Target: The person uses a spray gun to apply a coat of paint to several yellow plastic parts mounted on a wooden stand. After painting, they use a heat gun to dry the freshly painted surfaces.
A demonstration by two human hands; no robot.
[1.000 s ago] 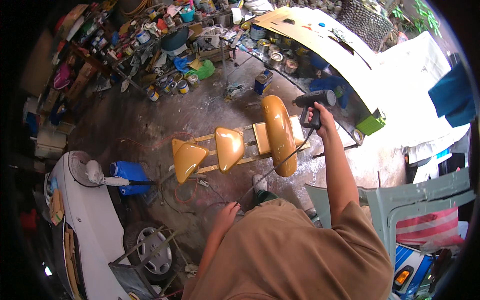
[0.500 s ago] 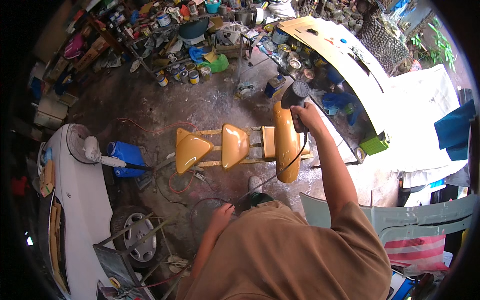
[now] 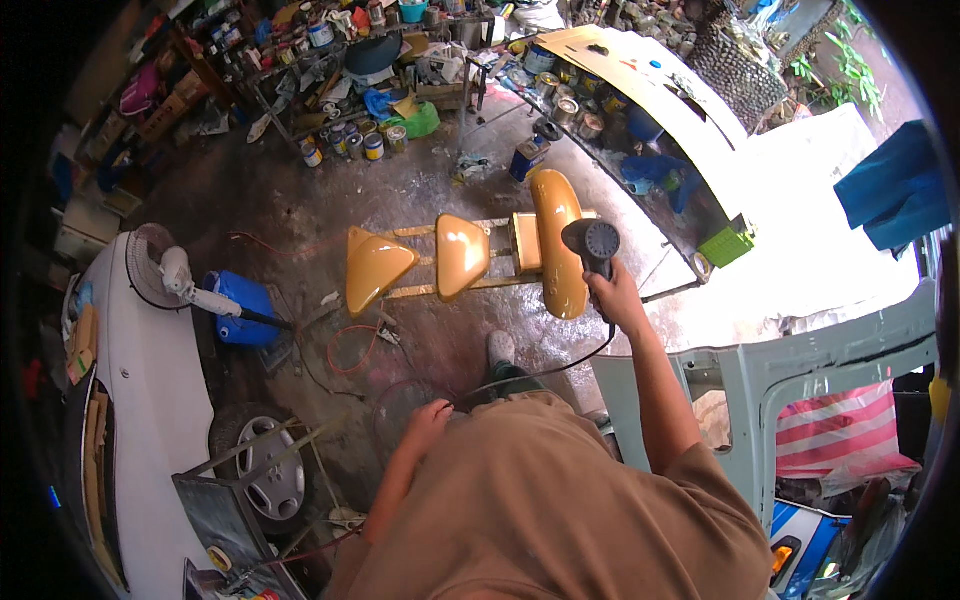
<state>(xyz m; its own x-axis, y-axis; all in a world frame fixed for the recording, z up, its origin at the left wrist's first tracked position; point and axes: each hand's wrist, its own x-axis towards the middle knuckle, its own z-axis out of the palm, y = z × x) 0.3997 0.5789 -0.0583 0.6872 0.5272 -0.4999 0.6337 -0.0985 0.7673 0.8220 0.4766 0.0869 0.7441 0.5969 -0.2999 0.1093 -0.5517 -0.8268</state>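
Observation:
My right hand (image 3: 617,292) grips the handle of a black hair dryer (image 3: 590,240), its round vented back facing up. The dryer hangs over the right edge of a glossy gold curved fender (image 3: 557,200). To the left, two gold triangular side panels (image 3: 464,258) and a gold box-shaped part (image 3: 524,243) rest on a gold-spattered rack (image 3: 405,292). The dryer's dark cord (image 3: 570,366) runs back to my left hand (image 3: 428,422), which is closed around it beside my waist.
At left stand a white car body panel (image 3: 160,400), a fan (image 3: 152,262), a blue jug (image 3: 240,305) and a wheel (image 3: 272,475). Paint cans (image 3: 374,146) crowd the back. A table with a pale panel (image 3: 640,70) and a grey-green car shell (image 3: 760,375) flank me on the right.
My right hand and the dryer have moved down from the fender's upper end to its lower right side. The view has shifted a little; my left hand stays by my waist.

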